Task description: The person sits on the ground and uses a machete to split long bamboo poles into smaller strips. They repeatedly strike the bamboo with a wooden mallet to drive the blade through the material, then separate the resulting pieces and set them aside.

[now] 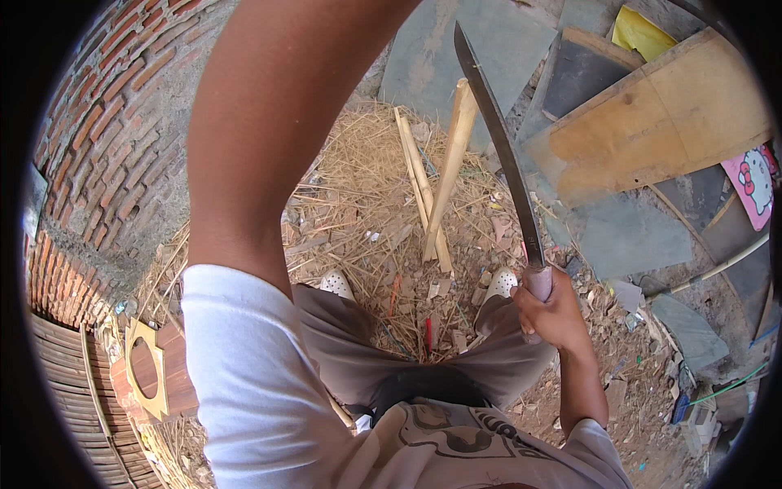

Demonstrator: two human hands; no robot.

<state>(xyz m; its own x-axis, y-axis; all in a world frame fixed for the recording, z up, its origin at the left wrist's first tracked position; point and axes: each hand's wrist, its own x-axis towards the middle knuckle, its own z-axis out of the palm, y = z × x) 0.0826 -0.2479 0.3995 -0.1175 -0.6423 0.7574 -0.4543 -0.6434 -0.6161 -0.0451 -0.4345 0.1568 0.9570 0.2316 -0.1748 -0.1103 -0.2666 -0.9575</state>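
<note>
My right hand (556,308) is wrapped round the pale handle of a long machete (509,155). Its dark, slightly curved blade points up and away, tip toward the top of the view. Just left of the blade, a thick split wooden stick (450,167) leans across a thinner split stick (419,183); both are pale, and the blade appears apart from them. My left arm (261,138) stretches up past the top edge, so the left hand is out of sight.
Straw and rubble (358,187) cover the ground around my white clogs (336,283). A brick wall (122,122) rises at left, above bamboo slats (73,391). Grey sheets (635,232), a stained wooden board (660,114) and a pink picture panel (751,186) lie at right.
</note>
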